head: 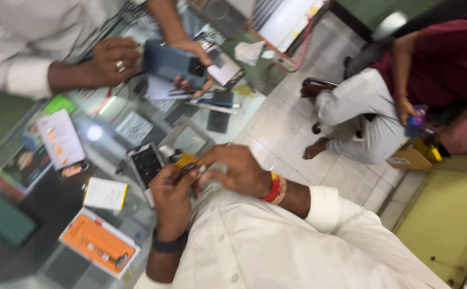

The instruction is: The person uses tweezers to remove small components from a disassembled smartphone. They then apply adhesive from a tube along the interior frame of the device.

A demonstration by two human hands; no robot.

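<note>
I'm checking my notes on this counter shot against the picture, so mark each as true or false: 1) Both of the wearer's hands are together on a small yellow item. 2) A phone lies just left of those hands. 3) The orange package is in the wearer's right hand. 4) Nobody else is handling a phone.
1) True: the left hand and right hand meet at the small yellow item.
2) True: the phone lies on the glass counter.
3) False: the orange package lies on the counter, untouched.
4) False: another person's hands hold a blue phone.
</note>
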